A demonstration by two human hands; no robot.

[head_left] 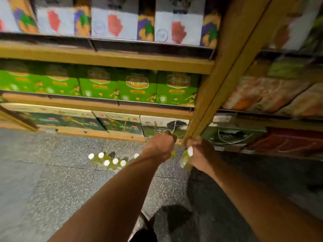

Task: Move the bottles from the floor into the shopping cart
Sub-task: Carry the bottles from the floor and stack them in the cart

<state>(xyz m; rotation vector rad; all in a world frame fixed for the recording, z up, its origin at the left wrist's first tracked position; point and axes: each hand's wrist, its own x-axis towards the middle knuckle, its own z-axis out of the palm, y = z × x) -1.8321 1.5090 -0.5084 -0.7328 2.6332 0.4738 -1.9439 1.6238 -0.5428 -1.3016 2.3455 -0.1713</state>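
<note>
Bottles (109,160) with green contents stand in a tight cluster on the speckled grey floor (52,180); 6 white caps show, the nearest of them just beside the left forearm. The cluster sits a little way out from the bottom shelf edge (97,134), with a strip of bare tile between the 2. Wide floor lies to the left of the cluster and toward the camera. Both arms reach down and forward, the hands side by side but apart. The right hand (201,154) is wrapped around a held bottle (185,159), whose white cap pokes up beside the knuckles and whose green body hangs below the hand, off the floor. The left hand (160,145) has its fingers curled down over a second bottle (173,153), of which only a blurred green sliver shows under the knuckles. Both hands are close to the foot of a wooden upright (215,81), which rises steeply from just beyond the fingers and divides the shelving into 2 bays. Low gift boxes (120,123) with cord handles line the bottom shelf right behind the hands, and green cartons (136,88) fill the shelf above. To the right of the arms the floor is darker and bounded by the right bay.
</note>
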